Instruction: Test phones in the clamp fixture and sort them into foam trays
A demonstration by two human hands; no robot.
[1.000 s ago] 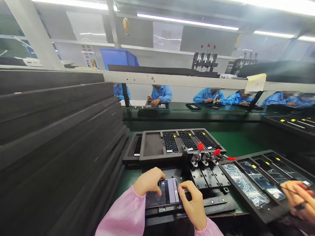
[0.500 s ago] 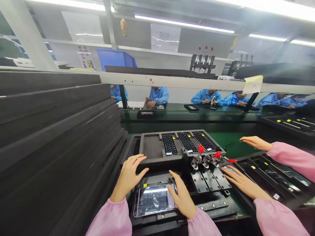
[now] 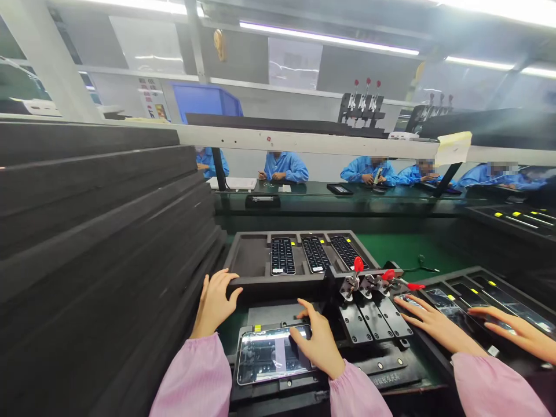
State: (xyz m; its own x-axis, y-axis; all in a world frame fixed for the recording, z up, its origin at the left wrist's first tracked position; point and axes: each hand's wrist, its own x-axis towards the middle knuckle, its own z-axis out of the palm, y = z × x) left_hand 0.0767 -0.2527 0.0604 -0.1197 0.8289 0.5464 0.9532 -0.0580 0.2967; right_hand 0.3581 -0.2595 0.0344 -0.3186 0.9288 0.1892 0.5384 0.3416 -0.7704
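My left hand (image 3: 215, 301) curls over the front left corner of a black foam tray (image 3: 278, 282) and grips its rim. Three dark phones (image 3: 283, 256) lie in the tray's slots, and the leftmost slot is bare. My right hand (image 3: 319, 343) lies flat with fingers stretched over the right end of a phone (image 3: 263, 356). That phone sits face up in a black fixture (image 3: 373, 366) close to me. Both my sleeves are pink.
Red-handled toggle clamps (image 3: 365, 279) stand on the fixture's right half. A tall stack of black foam trays (image 3: 99, 231) walls off the left. A neighbour's two hands (image 3: 434, 327) reach over a tray of screens (image 3: 482, 289) at right. People in blue sit across the belt.
The foam tray has slid left under my left hand, whose fingers now curl round its corner. My right hand stays on the phone. The neighbour's far hand dropped onto the right tray.
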